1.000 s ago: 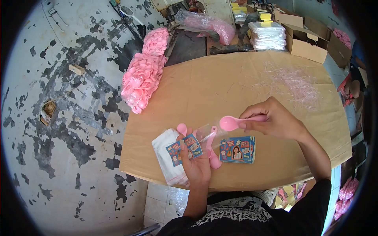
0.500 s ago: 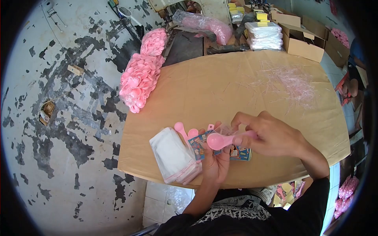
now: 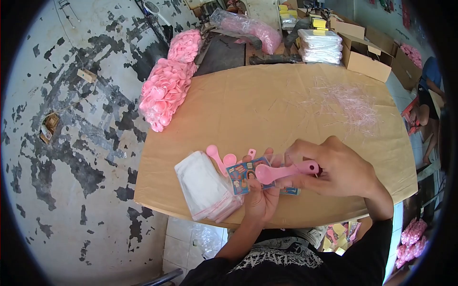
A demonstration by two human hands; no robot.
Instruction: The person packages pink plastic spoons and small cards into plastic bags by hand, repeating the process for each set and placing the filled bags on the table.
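My left hand (image 3: 261,202) holds a small blue printed card (image 3: 237,178) between thumb and fingers. Across the card's right side lies a pink measuring spoon (image 3: 274,174), its bowl over the card and its holed handle pointing right. The fingers of my right hand (image 3: 341,167) are closed at the handle end; a thin strand seems to pass by the hole, too fine to make out. Just beyond the left hand are two loose pink spoons (image 3: 213,153) and the handle tip of another (image 3: 251,153). A stack of clear plastic bags (image 3: 198,178) sits at left. More printed cards (image 3: 290,191) are mostly hidden under my right hand.
Thin clear-pink plastic strands (image 3: 355,107) lie scattered at the table's far right. Bags packed with pink spoons (image 3: 164,90) line the far left edge. Behind stand plastic-wrapped packs (image 3: 320,46) and an open cardboard box (image 3: 366,61). A person (image 3: 428,93) sits at far right.
The spoon's holed handle end now shows clear of my right fingers, which have shifted slightly right. The card stays in my left hand. The whole view has shifted a little.
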